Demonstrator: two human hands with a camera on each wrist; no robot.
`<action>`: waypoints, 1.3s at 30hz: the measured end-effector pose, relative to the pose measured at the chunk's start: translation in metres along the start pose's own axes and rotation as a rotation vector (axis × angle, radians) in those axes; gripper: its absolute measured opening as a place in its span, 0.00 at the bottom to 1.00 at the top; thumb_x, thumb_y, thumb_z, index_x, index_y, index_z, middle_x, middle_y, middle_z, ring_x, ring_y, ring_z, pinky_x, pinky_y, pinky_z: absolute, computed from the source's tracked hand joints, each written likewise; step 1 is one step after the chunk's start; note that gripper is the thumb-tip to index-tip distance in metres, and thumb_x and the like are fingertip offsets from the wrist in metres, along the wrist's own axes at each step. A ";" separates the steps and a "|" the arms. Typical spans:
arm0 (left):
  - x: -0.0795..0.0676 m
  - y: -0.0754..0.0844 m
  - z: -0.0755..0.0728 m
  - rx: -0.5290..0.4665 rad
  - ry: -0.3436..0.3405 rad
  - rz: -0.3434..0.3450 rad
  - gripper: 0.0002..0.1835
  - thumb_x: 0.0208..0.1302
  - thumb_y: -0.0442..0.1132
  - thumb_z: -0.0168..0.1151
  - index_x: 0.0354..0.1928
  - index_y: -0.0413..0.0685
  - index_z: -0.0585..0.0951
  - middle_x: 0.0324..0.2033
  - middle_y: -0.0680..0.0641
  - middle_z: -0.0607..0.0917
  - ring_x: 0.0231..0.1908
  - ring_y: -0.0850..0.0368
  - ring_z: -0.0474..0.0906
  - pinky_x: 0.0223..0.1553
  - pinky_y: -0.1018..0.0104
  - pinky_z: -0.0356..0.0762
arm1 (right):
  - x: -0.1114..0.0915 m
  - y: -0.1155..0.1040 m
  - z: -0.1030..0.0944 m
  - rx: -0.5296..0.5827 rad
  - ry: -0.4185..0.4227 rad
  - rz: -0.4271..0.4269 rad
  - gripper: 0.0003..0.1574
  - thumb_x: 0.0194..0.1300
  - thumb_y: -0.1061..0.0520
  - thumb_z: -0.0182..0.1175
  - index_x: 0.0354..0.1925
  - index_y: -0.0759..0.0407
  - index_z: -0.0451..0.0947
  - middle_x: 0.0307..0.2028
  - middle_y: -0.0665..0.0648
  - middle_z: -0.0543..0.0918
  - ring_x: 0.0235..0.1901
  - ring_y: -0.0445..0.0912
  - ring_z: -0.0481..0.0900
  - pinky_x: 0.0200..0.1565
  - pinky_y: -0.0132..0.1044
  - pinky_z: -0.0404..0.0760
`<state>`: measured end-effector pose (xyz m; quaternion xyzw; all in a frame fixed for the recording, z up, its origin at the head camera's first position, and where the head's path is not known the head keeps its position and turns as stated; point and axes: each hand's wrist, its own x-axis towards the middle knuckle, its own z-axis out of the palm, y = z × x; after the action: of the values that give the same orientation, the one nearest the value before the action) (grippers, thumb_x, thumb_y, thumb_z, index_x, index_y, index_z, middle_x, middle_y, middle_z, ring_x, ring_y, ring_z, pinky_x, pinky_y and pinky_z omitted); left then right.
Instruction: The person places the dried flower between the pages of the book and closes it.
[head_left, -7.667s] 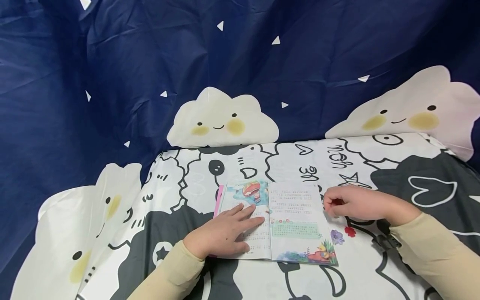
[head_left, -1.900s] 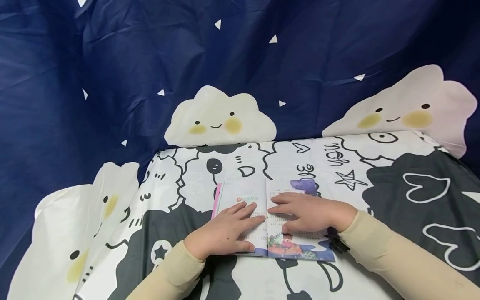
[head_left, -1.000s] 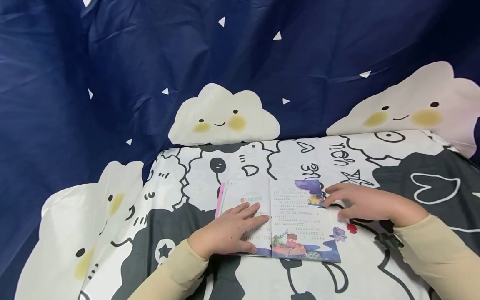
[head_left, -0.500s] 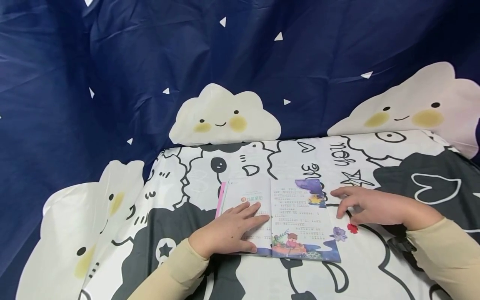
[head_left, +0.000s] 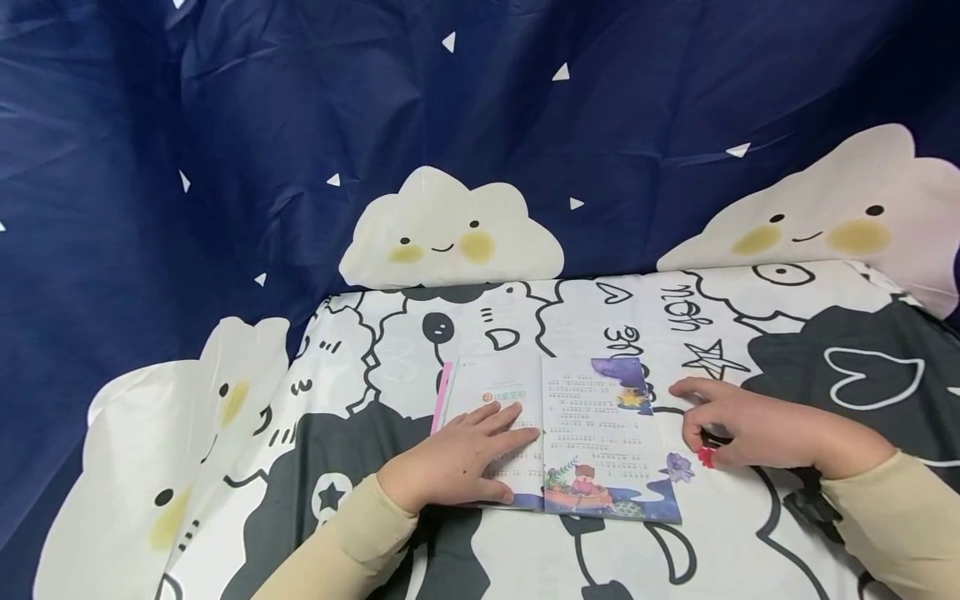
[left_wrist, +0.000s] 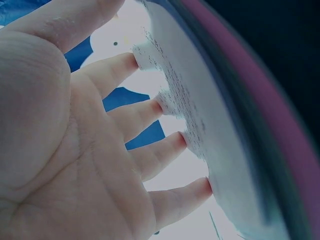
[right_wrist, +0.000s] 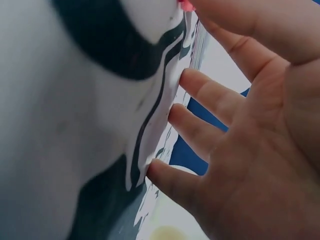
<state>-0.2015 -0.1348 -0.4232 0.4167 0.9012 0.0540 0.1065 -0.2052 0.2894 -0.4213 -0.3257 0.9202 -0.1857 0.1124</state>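
Observation:
An open picture book (head_left: 600, 417) lies on the patterned cloth in the head view, with printed text and drawings. My left hand (head_left: 465, 458) rests with spread, straight fingers on its left page; the left wrist view shows the fingertips (left_wrist: 197, 190) touching the paper. Right of the book, my right hand (head_left: 765, 425) is down at a small red flower (head_left: 706, 457). Thumb and index finger close on this flower, while the other fingers reach out against the cloth. A purple flower (head_left: 679, 467) lies beside the book's right edge, just left of the red one.
A black-and-white cartoon cloth (head_left: 525, 558) covers the surface under the book. Behind hangs a dark blue curtain (head_left: 480, 100) with cloud faces and small white triangles. A pink edge (head_left: 442, 392) shows under the book's left side.
Since the oldest frame the book shows a different spread. The right hand left the page, moved right, then came down to the red flower and took it between thumb and index finger. The left hand stayed.

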 end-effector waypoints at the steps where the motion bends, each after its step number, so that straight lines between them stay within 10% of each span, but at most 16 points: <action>1: 0.000 0.000 0.000 0.000 0.001 0.000 0.45 0.61 0.60 0.69 0.79 0.71 0.60 0.79 0.48 0.54 0.77 0.43 0.49 0.73 0.49 0.53 | 0.000 0.000 0.000 0.010 -0.005 0.010 0.27 0.51 0.61 0.73 0.28 0.27 0.72 0.68 0.61 0.66 0.65 0.62 0.66 0.50 0.48 0.73; 39: -0.001 0.001 0.000 0.017 0.011 0.010 0.44 0.62 0.60 0.69 0.78 0.69 0.61 0.79 0.48 0.55 0.77 0.42 0.50 0.71 0.44 0.58 | 0.003 0.007 -0.005 0.088 0.106 0.002 0.16 0.67 0.47 0.68 0.27 0.33 0.72 0.59 0.54 0.78 0.59 0.56 0.75 0.47 0.37 0.73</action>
<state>-0.2007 -0.1348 -0.4224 0.4220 0.9000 0.0492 0.0977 -0.2134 0.2944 -0.4196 -0.3091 0.9162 -0.2429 0.0778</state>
